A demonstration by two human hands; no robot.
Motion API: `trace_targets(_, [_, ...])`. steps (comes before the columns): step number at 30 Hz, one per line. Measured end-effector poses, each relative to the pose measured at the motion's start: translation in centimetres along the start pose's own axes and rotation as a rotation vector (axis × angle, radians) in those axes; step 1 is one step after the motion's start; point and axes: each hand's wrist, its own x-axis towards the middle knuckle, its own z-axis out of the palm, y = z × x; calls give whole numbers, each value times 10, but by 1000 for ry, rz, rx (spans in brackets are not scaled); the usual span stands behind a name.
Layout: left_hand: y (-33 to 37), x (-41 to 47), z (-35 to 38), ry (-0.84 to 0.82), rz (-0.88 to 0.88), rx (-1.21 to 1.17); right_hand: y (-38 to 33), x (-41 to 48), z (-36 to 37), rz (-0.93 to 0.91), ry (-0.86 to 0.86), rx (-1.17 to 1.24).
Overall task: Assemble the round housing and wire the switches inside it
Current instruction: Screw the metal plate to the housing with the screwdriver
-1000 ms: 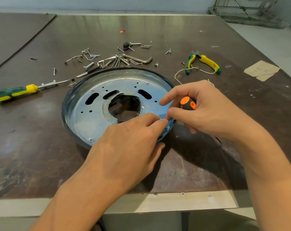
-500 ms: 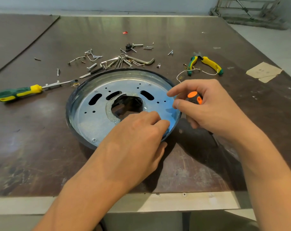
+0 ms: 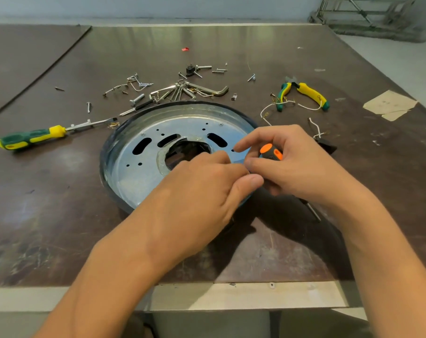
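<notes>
the round housing [image 3: 108, 152] is seen lying flat on the dark table [image 3: 60, 215], near its front edge, with the perforated metal plate [image 3: 138, 181] set inside it and the open middle hole facing up. both forearms are brought in from the near edge and the two hands are met over the housing's right side.

the left hand [image 3: 202, 191] is held palm down over the plate, its fingers curled inward and its thumb stretched toward the right hand; whether anything small is pinched there cannot be told, since the fingertips are hidden.

the right hand [image 3: 297, 167] is placed just beside it, above the housing's right rim. the orange-handled screwdriver [image 3: 270, 152] is gripped in the palm by the curled lower fingers, with its shaft seen pointing back under the wrist. the index finger is extended over the plate and the thumb is brought against the left thumb.

a green-and-yellow screwdriver [image 3: 31, 139] is laid to the left, loose screws and hex keys [image 3: 182, 90] behind the housing, and pliers [image 3: 302, 93] with white wire [image 3: 268, 111] to the right.
</notes>
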Motion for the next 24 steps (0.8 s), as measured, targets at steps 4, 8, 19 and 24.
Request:
trace_targets(4, [0, 9, 3, 39, -21, 27, 2, -1, -1, -7, 26, 29])
trace_targets(8, [-2, 17, 1, 63, -29, 54, 2, -2, -5, -20, 103, 169])
trace_targets(19, [-6, 33, 2, 29, -94, -37, 10, -2, -19, 3, 214, 189])
trace_targets(24, [-5, 30, 0, 28, -151, -92, 8, -6, -27, -46, 270, 328])
